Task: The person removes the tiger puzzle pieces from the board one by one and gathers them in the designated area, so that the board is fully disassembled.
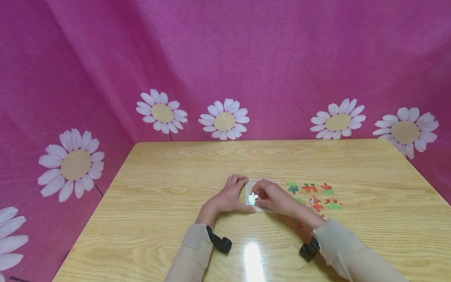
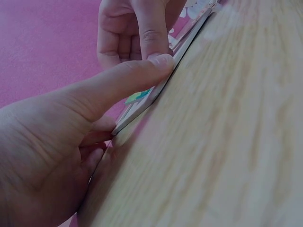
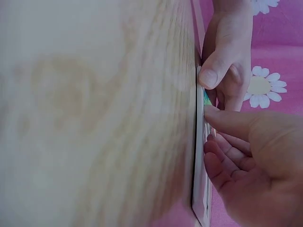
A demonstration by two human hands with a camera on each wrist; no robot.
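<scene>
A thin pale puzzle board (image 1: 265, 210) lies flat on the table before me. My left hand (image 1: 227, 197) holds its left side, fingers at the far corner and thumb along the near edge. In the left wrist view that thumb lies on the board's rim. My right hand (image 1: 276, 197) reaches over the board and pinches a green-and-light jigsaw piece (image 1: 252, 199) between thumb and fingertips, down on the board's left part. Right of the board lie several loose red-and-green jigsaw pieces (image 1: 310, 188), some partly hidden behind the right hand and forearm.
The wooden table (image 1: 169, 176) spreads out around the board, with light glare near its front. A magenta curtain (image 1: 275, 58) with white daisies hangs behind and at the left. Each wrist carries a black strapped camera (image 1: 222, 243).
</scene>
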